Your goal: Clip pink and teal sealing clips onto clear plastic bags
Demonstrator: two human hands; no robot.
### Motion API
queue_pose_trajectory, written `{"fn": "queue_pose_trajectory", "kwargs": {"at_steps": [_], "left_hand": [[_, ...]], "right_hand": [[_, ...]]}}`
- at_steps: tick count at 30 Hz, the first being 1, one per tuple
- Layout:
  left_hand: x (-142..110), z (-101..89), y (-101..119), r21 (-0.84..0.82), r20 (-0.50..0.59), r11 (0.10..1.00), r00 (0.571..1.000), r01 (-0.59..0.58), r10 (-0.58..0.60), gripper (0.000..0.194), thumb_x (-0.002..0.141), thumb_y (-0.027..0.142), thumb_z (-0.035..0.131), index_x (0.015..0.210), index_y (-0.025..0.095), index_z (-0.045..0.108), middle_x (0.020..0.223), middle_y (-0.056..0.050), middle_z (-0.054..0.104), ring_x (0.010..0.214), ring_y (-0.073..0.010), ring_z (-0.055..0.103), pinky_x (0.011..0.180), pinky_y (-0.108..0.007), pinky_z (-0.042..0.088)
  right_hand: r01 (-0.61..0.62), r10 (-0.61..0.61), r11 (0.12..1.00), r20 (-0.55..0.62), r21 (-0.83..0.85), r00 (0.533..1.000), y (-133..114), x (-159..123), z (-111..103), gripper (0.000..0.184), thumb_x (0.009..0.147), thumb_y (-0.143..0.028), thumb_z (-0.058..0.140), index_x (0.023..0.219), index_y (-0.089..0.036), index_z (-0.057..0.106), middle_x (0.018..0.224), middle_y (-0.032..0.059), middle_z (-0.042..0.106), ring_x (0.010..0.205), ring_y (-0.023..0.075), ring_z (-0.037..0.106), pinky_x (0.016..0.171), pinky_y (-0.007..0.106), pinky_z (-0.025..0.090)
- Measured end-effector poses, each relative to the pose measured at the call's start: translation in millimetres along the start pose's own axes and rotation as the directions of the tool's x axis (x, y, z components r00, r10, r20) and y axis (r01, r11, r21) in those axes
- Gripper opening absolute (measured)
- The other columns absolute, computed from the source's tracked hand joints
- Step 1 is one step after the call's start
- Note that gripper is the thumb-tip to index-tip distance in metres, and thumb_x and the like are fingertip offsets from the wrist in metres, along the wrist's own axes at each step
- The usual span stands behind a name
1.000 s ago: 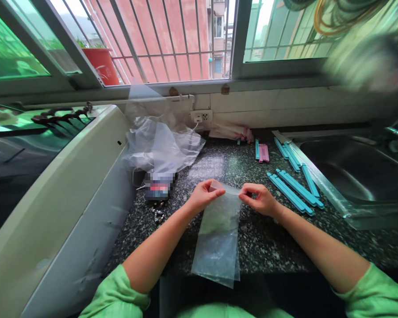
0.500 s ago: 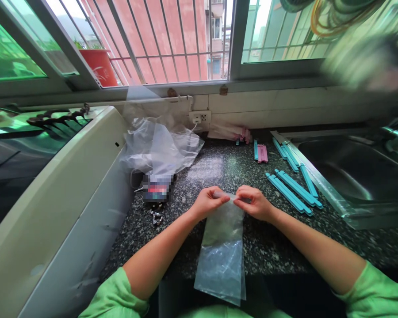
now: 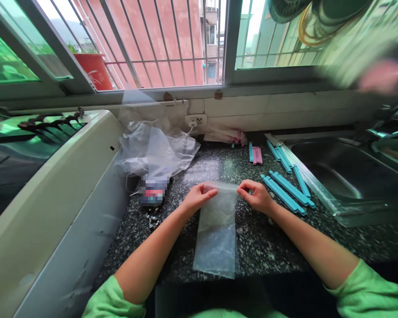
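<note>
A clear plastic bag (image 3: 215, 234) hangs down flat over the front part of the dark speckled counter. My left hand (image 3: 200, 196) grips its upper left corner, thumb on top. At the upper right corner, my right hand (image 3: 254, 194) pinches the edge between thumb and fingertips. The bag's top edge is stretched fairly straight between both hands. To the right of my right hand lie long blue bag-sealing clips (image 3: 283, 193). Short pink clips (image 3: 257, 155) and a blue one (image 3: 250, 152) lie farther back.
Crumpled clear plastic bags (image 3: 162, 145) lie at the back left, by a pixelated packet (image 3: 152, 192). A white appliance (image 3: 69, 176) borders the left side. A steel sink (image 3: 348, 172) is on the right. More blue clips (image 3: 301, 180) lie along its rim. A socket (image 3: 196, 120) is on the wall.
My hands have moved apart, spreading the bag's top edge wider. The bag's lower end sits higher and closer to the counter. The whole view has shifted slightly.
</note>
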State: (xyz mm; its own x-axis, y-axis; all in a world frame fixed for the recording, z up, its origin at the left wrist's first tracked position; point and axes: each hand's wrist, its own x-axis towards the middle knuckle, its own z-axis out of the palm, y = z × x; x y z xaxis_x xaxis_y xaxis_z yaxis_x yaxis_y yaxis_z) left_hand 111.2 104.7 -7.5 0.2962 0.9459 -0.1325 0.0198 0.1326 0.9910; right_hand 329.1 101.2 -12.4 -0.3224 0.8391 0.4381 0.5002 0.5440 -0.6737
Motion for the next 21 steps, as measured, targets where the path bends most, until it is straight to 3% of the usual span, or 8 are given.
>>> {"fn": "queue_pose_trajectory", "kwargs": {"at_steps": [4, 6, 8, 9, 11, 14, 17, 21], "left_hand": [[6, -1.2, -8, 0.039, -0.061, 0.999, 0.997, -0.036, 0.038, 0.032, 0.056, 0.043, 0.067, 0.064, 0.013, 0.058, 0.053, 0.005, 0.048, 0.050, -0.0069, 0.038, 0.050, -0.020, 0.028], [10, -1.7, -13, 0.051, -0.121, 0.998, 0.991, -0.048, 0.054, 0.031, 0.058, 0.043, 0.064, 0.059, 0.015, 0.053, 0.048, 0.006, 0.042, 0.046, -0.0063, 0.034, 0.047, -0.020, 0.024], [13, -2.2, -16, 0.060, -0.144, 0.997, 0.988, -0.052, 0.060, 0.030, 0.058, 0.043, 0.062, 0.057, 0.015, 0.051, 0.046, 0.007, 0.040, 0.045, -0.0061, 0.032, 0.046, -0.021, 0.023], [14, -2.6, -18, 0.063, -0.141, 0.997, 0.988, -0.054, 0.062, 0.030, 0.058, 0.043, 0.062, 0.056, 0.015, 0.050, 0.046, 0.007, 0.040, 0.045, -0.0061, 0.032, 0.045, -0.021, 0.023], [15, -3.2, -19, 0.059, -0.121, 0.997, 0.990, -0.058, 0.065, 0.029, 0.058, 0.042, 0.061, 0.056, 0.015, 0.050, 0.046, 0.006, 0.041, 0.044, -0.0062, 0.033, 0.046, -0.021, 0.024], [15, -4.1, -19, 0.047, -0.115, 0.996, 0.990, -0.070, 0.075, 0.028, 0.059, 0.042, 0.060, 0.056, 0.015, 0.050, 0.047, 0.006, 0.041, 0.045, -0.0062, 0.034, 0.046, -0.020, 0.025], [15, -4.4, -20, 0.043, -0.121, 0.996, 0.989, -0.080, 0.085, 0.029, 0.058, 0.042, 0.060, 0.055, 0.015, 0.050, 0.046, 0.007, 0.041, 0.045, -0.0061, 0.033, 0.045, -0.020, 0.025], [17, -3.9, -23, 0.023, -0.117, 0.997, 0.990, -0.071, 0.073, 0.029, 0.058, 0.042, 0.061, 0.056, 0.015, 0.050, 0.045, 0.007, 0.040, 0.043, -0.0059, 0.033, 0.045, -0.020, 0.024]], "right_hand": [[-0.119, 0.119, 0.993, -0.015, -0.020, 0.993, 9, 2, -3, 0.024, 0.079, -0.033, 0.050, 0.064, -0.017, 0.058, 0.061, 0.0019, 0.060, 0.058, 0.0133, 0.053, 0.056, 0.024, 0.042], [-0.199, 0.202, 0.973, 0.012, -0.114, 0.979, 17, 9, -7, 0.023, 0.079, -0.034, 0.050, 0.070, -0.017, 0.063, 0.066, 0.0021, 0.064, 0.062, 0.0138, 0.057, 0.059, 0.024, 0.044], [-0.300, 0.305, 0.903, -0.033, -0.307, 0.952, 26, 23, -15, 0.022, 0.080, -0.033, 0.050, 0.079, -0.019, 0.066, 0.074, 0.0025, 0.067, 0.068, 0.0145, 0.059, 0.062, 0.024, 0.045], [-0.360, 0.345, 0.821, -0.117, -0.443, 0.931, 31, 31, -19, 0.022, 0.081, -0.032, 0.049, 0.082, -0.020, 0.067, 0.078, 0.0027, 0.068, 0.072, 0.0153, 0.060, 0.064, 0.024, 0.044], [-0.411, 0.351, 0.742, -0.216, -0.530, 0.911, 41, 49, -27, 0.025, 0.081, -0.030, 0.048, 0.088, -0.018, 0.068, 0.091, 0.0098, 0.067, 0.085, 0.0219, 0.058, 0.070, 0.031, 0.043], [-0.407, 0.321, 0.585, -0.261, -0.701, 0.910, 51, 73, -31, 0.028, 0.081, -0.026, 0.047, 0.094, -0.011, 0.067, 0.104, 0.0195, 0.059, 0.101, 0.0308, 0.048, 0.075, 0.038, 0.038], [-0.341, 0.327, 0.376, -0.221, -0.862, 0.919, 57, 85, -27, 0.031, 0.083, -0.028, 0.045, 0.094, -0.009, 0.067, 0.105, 0.0215, 0.056, 0.103, 0.0324, 0.043, 0.075, 0.039, 0.033], [-0.284, 0.337, 0.336, -0.167, -0.898, 0.927, 58, 80, -22, 0.031, 0.083, -0.028, 0.044, 0.089, -0.009, 0.067, 0.100, 0.0207, 0.058, 0.101, 0.0310, 0.041, 0.076, 0.038, 0.029]]}}
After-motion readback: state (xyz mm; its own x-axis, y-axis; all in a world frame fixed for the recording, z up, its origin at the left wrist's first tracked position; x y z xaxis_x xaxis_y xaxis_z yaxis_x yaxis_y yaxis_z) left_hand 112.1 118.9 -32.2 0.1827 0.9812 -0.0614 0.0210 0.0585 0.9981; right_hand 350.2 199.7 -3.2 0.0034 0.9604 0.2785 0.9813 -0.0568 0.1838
